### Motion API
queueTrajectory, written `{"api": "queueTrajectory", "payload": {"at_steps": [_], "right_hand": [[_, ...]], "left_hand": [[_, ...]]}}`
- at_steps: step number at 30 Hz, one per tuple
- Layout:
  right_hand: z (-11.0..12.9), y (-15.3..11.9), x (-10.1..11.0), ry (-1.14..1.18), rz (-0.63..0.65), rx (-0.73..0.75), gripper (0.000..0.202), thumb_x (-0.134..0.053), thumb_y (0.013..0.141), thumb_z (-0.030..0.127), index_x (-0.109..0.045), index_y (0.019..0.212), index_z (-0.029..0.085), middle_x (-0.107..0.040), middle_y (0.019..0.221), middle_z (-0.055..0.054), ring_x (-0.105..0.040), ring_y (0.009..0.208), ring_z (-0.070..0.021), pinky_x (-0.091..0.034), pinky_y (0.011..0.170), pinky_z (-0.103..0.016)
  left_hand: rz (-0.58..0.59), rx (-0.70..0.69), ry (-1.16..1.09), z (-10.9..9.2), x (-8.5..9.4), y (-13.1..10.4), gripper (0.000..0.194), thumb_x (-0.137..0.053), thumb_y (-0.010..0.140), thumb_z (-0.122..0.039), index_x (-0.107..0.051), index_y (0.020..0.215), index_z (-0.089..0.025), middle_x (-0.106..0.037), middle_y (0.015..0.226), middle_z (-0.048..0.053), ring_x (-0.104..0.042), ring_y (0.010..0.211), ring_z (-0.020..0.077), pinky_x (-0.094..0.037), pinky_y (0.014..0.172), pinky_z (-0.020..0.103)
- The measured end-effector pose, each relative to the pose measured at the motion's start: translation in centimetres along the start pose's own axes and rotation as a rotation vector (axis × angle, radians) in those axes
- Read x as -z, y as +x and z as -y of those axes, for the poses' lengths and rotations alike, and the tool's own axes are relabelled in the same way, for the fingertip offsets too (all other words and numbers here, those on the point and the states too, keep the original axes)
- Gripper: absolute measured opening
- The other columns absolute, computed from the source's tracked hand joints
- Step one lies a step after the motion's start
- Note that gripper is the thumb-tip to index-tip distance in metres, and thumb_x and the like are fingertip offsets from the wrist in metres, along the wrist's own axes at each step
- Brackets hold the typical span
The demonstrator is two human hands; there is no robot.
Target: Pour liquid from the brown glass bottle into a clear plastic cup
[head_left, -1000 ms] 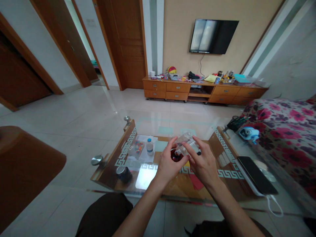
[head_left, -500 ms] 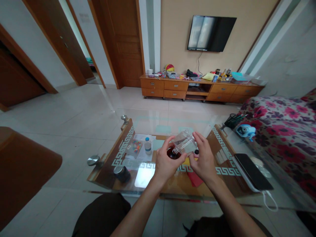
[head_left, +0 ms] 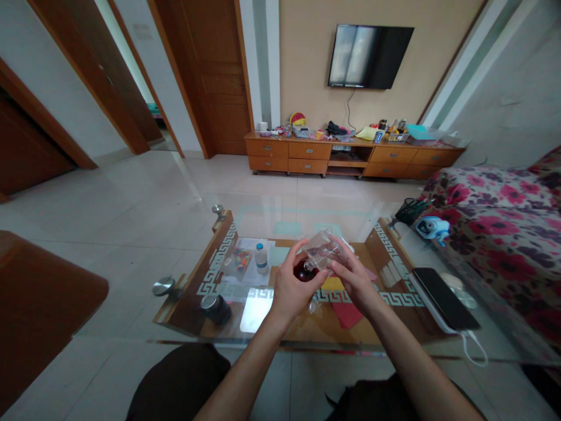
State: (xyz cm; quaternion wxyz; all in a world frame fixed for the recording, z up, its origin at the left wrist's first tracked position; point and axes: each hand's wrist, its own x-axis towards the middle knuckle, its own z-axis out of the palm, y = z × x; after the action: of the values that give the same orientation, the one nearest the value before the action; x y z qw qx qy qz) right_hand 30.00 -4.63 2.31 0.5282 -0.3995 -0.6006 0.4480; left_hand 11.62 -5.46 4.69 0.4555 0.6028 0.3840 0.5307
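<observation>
Over the glass table, a clear square-sided bottle [head_left: 323, 250] is tilted with its narrow neck toward the lower left. My left hand [head_left: 294, 285] curves around the neck end, thumb below and fingers above, gripping it. On the other side my right hand [head_left: 356, 282] is closed on the bottle's body, the fingers behind it and partly hidden. A round dark red thing [head_left: 305, 271] shows in the gap of my left hand, just beneath the neck; whether I touch it I cannot tell. Red paper [head_left: 347, 314] and a yellow piece [head_left: 333, 284] lie below my hands.
Left on the table [head_left: 280, 338] are a blue-capped bottle [head_left: 261, 259], a bag of colourful pieces [head_left: 240, 260] and a dark jar [head_left: 215, 309]. At right lie a phone [head_left: 446, 298] with a white cable, a blue-and-white toy [head_left: 432, 228] and a pen holder [head_left: 409, 210].
The fingers of my right hand have closed in around the bottle. A small dark-capped item beside the right hand is now hidden. The view has shifted slightly.
</observation>
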Motion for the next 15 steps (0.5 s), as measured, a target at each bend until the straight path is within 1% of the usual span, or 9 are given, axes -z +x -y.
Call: {"api": "queueTrajectory", "payload": {"at_steps": [5, 8, 10, 13, 15], "right_hand": [[0.1, 0.1, -0.1, 0.045, 0.019, -0.012, 0.071, -0.069, 0.098, 0.050, -0.040, 0.162, 0.035, -0.055, 0.158, -0.013, -0.061, 0.137, -0.0321, -0.050, 0.114, -0.060], [0.2, 0.0, -0.3, 0.066, 0.022, -0.030, 0.072, -0.069, 0.098, 0.051, -0.038, 0.162, 0.037, -0.054, 0.158, -0.013, -0.065, 0.133, -0.0326, -0.053, 0.110, -0.061], [0.3, 0.0, -0.5, 0.085, 0.019, -0.032, 0.071, -0.069, 0.098, 0.050, -0.039, 0.161, 0.038, -0.053, 0.159, -0.013, -0.066, 0.131, -0.0328, -0.055, 0.107, -0.060], [0.4, 0.0, -0.7, 0.080, 0.019, -0.019, 0.069, -0.068, 0.099, 0.049, -0.040, 0.161, 0.038, -0.053, 0.158, -0.013, -0.066, 0.130, -0.0329, -0.058, 0.105, -0.058], [0.5, -0.1, -0.7, 0.053, 0.022, -0.012, 0.068, -0.066, 0.100, 0.050, -0.039, 0.162, 0.039, -0.053, 0.158, -0.013, -0.066, 0.131, -0.0333, -0.059, 0.103, -0.058]], "left_hand": [[0.020, 0.005, 0.025, 0.1, 0.4, 0.0, 0.074, -0.080, 0.088, -0.029, -0.044, 0.153, -0.027, -0.074, 0.126, 0.008, -0.074, 0.113, 0.0235, -0.061, 0.100, 0.041], [0.027, 0.008, 0.030, 0.2, 0.8, -0.2, 0.078, -0.082, 0.087, -0.031, -0.043, 0.155, -0.029, -0.073, 0.126, 0.008, -0.073, 0.113, 0.0240, -0.060, 0.101, 0.043], [0.036, 0.015, 0.046, 0.4, 1.2, -0.5, 0.085, -0.085, 0.085, -0.032, -0.040, 0.158, -0.030, -0.072, 0.129, 0.009, -0.072, 0.116, 0.0255, -0.059, 0.102, 0.044], [0.040, 0.021, 0.132, 1.0, 2.0, -1.0, 0.095, -0.090, 0.079, -0.032, -0.038, 0.159, -0.031, -0.068, 0.137, 0.011, -0.070, 0.121, 0.0275, -0.057, 0.106, 0.047], [0.036, 0.012, 0.199, 1.5, 2.6, -1.3, 0.095, -0.090, 0.079, -0.030, -0.039, 0.159, -0.031, -0.067, 0.139, 0.011, -0.068, 0.124, 0.0280, -0.055, 0.109, 0.049]]}}
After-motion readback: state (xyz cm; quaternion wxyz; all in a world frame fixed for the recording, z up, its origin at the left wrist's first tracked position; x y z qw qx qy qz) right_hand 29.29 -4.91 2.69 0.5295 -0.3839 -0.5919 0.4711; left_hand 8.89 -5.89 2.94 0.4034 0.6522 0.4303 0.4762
